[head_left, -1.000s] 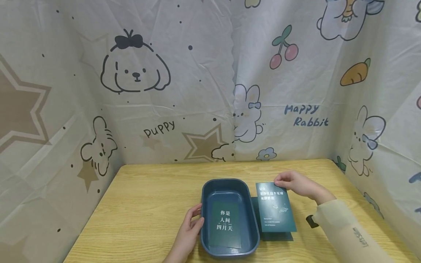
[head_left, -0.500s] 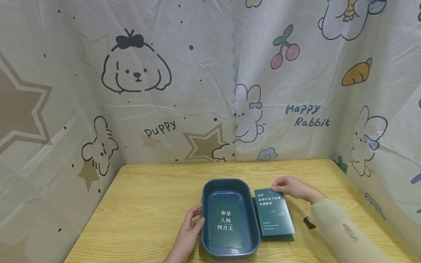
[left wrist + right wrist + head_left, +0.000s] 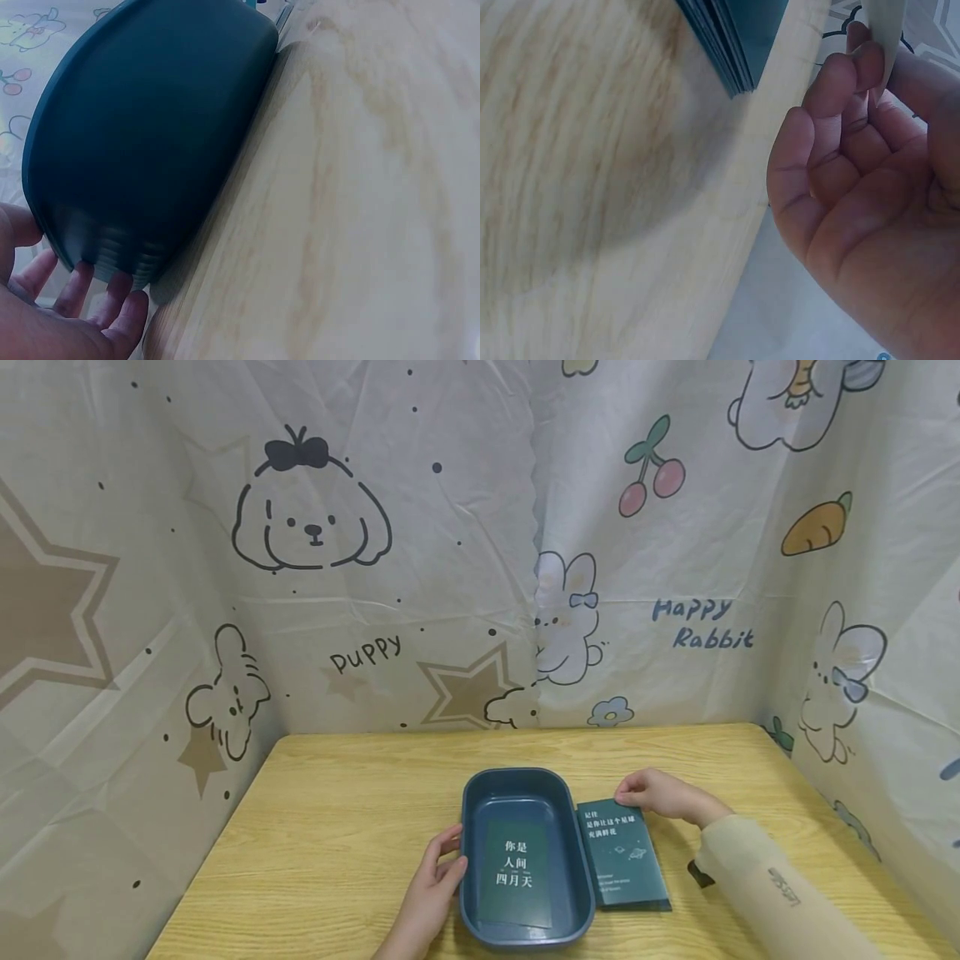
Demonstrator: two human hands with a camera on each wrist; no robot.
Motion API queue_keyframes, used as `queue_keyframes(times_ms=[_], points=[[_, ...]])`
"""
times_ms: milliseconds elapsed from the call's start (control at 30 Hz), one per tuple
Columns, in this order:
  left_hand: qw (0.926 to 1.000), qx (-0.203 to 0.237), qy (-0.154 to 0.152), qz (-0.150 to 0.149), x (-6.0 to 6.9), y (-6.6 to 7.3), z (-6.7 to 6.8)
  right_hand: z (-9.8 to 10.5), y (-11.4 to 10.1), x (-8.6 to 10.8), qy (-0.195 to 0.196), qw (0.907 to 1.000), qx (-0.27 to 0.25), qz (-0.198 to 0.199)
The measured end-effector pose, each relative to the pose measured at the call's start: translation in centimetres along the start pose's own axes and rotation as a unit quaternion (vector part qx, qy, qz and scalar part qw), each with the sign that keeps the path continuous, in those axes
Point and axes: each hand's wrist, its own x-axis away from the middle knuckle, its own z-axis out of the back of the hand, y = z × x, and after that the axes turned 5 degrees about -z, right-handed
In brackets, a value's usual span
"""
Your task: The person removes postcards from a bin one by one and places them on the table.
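A dark blue tray (image 3: pixel 555 785) stands on the wooden table. My left hand (image 3: pixel 429 881) rests its fingertips and thumb against the tray's outer left wall. Inside lies a green card (image 3: pixel 514 902) with white lettering. To the tray's right, my right hand (image 3: pixel 667 795) pinches the upper edge of another green card (image 3: pixel 626 852) with white writing and small planet drawings. This card lies tilted over a stack of dark green cards (image 3: pixel 720 45), which it mostly covers in the head view. The left wrist view shows the tray's outer wall (image 3: pixel 150 127) with my fingers at its lower end.
The yellow wood-grain table (image 3: pixel 352 827) extends left of the tray and behind it. Cloth curtains (image 3: pixel 435 527) with cartoon prints hang round the back and both sides. A black strap (image 3: pixel 701 873) shows under the right sleeve (image 3: pixel 780 881).
My right hand has lowered the card and shifted it slightly left, down onto the stack beside the tray. My left hand and the tray stay in place.
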Motion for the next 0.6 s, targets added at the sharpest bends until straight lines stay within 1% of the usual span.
queue_keyframes(times_ms=[100,300,600], points=[[1.0,0.002,0.001,-0.001,0.0,0.0,0.0,-0.1,0.2,-0.1,-0.001,1.0,0.003,0.001],[1.0,0.004,0.001,0.0,0.0,-0.1,0.0,-0.4,0.4,-0.3,0.006,0.9997,0.016,0.018],[1.0,0.004,0.0,0.005,0.0,0.1,0.0,-1.3,0.2,-1.0,0.027,0.9992,0.03,-0.002]])
